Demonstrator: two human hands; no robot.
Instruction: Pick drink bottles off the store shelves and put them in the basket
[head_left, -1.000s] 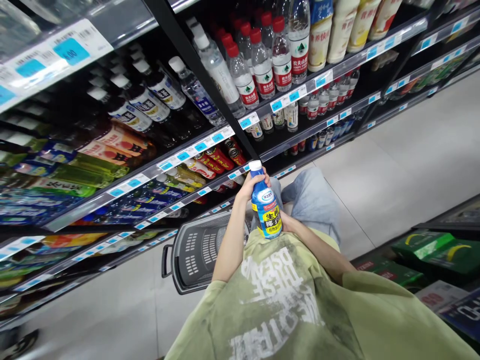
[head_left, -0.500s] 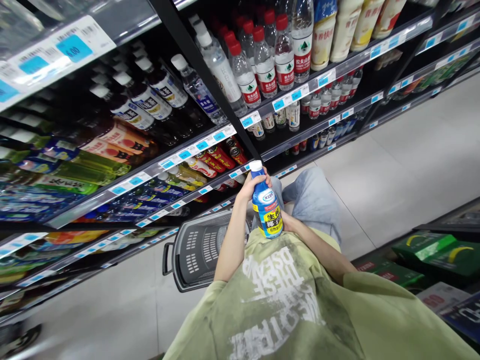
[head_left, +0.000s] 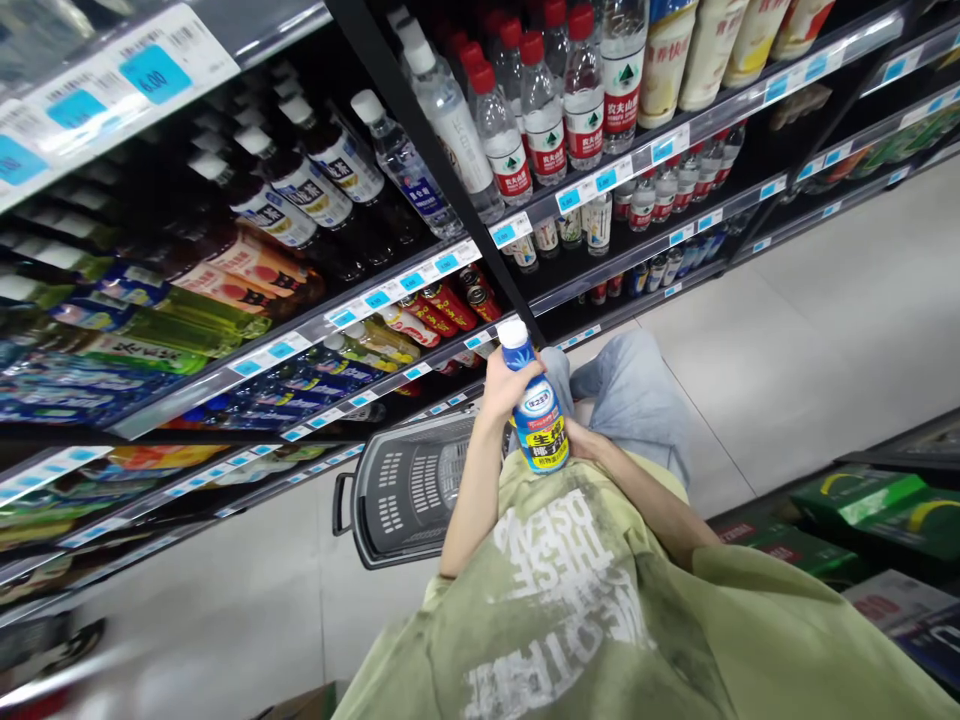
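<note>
Gripping coconut-juice btl (head_left: 546, 438) nr frame ctr, L hand (head_left: 507, 387) wraps its shoulder; R hand (head_left: 586, 441) by base, grip hidden, can't tell.

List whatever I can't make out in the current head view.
In the head view:
Right hand: fingertips hidden behind the blue bottle.
Grey basket: part of its inside hidden by the left forearm.
Dark object at lower left: blurred and cut off by the edge.
Lower price tags: print too small.

Black shelves (head_left: 731, 115): red-capped bottles (head_left: 544, 135), dark white-capped bottles (head_left: 311, 192) (blue price tags (head_left: 606, 180) along edges). Pale floor (head_left: 817, 310): gray basket (head_left: 405, 537).
</note>
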